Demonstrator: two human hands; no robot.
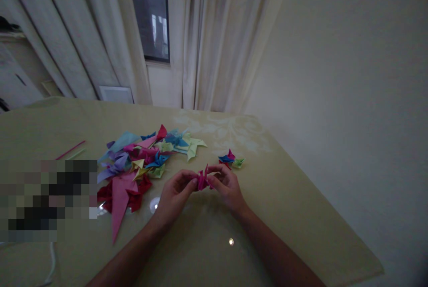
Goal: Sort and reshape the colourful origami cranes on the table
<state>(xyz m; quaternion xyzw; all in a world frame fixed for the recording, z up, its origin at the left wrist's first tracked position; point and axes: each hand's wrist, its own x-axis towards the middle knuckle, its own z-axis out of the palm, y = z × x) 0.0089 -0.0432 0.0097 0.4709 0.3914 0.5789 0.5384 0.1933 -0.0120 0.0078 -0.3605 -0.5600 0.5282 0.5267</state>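
Note:
A small magenta origami crane (202, 180) is held between my two hands, a little above the table. My left hand (178, 191) pinches its left side between thumb and fingers. On its right side, my right hand (225, 187) pinches it by the thumb and forefinger, close to an upright point of folded paper. Just beyond my right hand lies a little cluster of small folded papers (238, 162) in blue, magenta, red and green. To the left of my left hand spreads a heap of coloured folded papers (147, 151), with a long pink pointed piece (120, 197) at its near end.
The table (284, 215) has a pale yellow-green cover, and its right edge runs along a white wall (351, 99). Two thin sticks (71, 150) lie at the left. A blurred-out patch hides the left front. Curtains (220, 37) hang behind.

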